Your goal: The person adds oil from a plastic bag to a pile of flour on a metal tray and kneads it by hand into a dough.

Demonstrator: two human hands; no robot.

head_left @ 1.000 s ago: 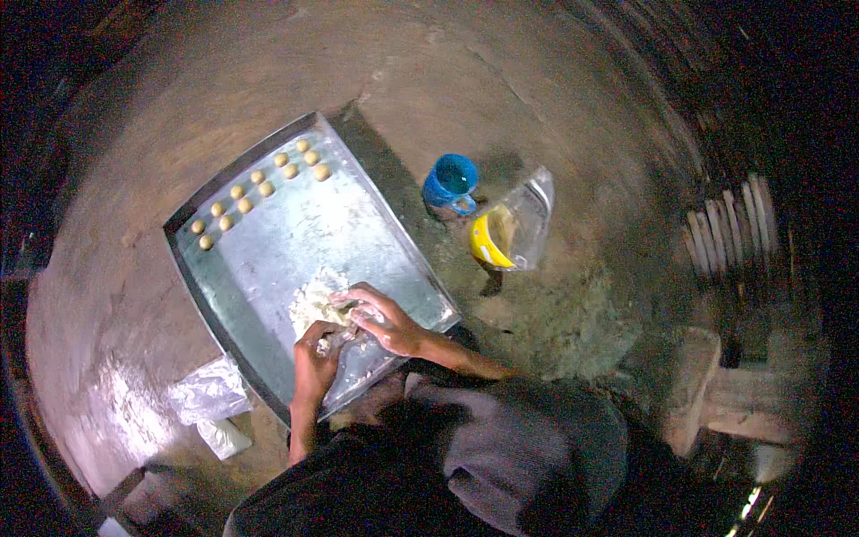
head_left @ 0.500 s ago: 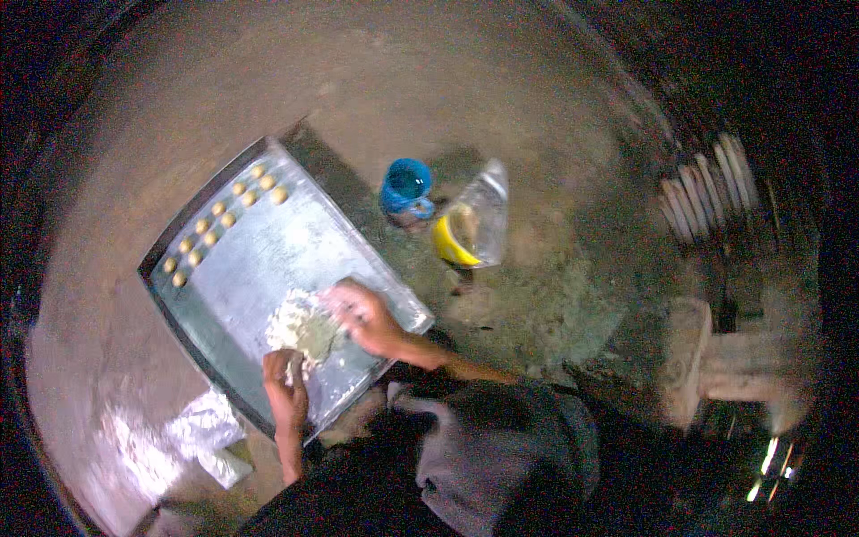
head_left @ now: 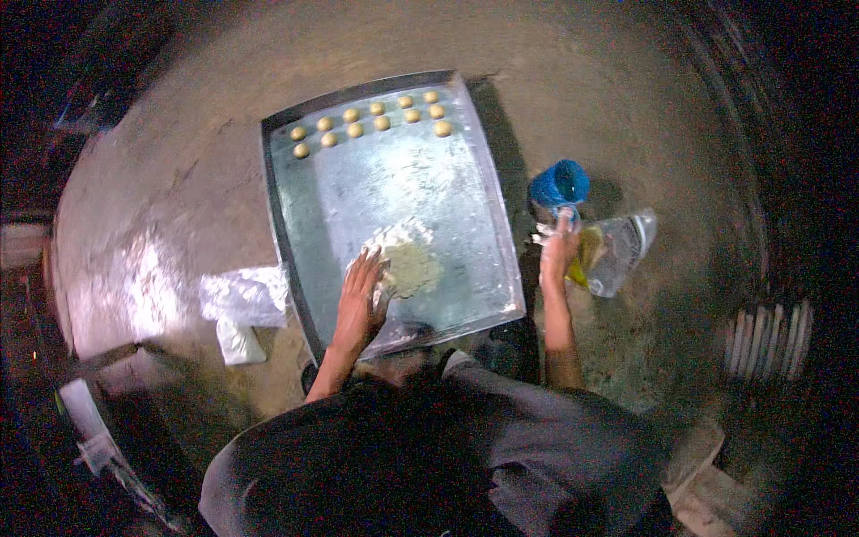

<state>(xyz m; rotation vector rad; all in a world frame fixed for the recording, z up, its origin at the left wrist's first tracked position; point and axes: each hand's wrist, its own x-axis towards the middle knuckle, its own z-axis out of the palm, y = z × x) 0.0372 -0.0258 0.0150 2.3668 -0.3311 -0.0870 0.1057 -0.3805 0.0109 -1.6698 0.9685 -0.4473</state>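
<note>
A large metal tray [head_left: 349,206] lies on the floor in front of me. Near its close edge is a pale flattened mass of dough [head_left: 413,268] with white flour [head_left: 394,234] around it. My left hand [head_left: 362,291] rests on the flour and the dough's left edge, fingers stretched out. Right of the tray, my right hand [head_left: 558,255] has its fingers closed at the handle of a blue mug [head_left: 557,186]; its fingertips look whitened. Small round dough balls [head_left: 354,130] sit in rows along the tray's far end.
A clear plastic pouch with a yellow part [head_left: 617,255] lies beside my right hand. White plastic bags [head_left: 242,297] are on the floor left of the tray. Farther right is a ribbed pale object [head_left: 768,340], and wooden pieces [head_left: 702,474] lie at lower right.
My right hand has left the dough and reached right to the mug's handle. My left hand has flattened out onto the flour. The whole view has turned and shifted.
</note>
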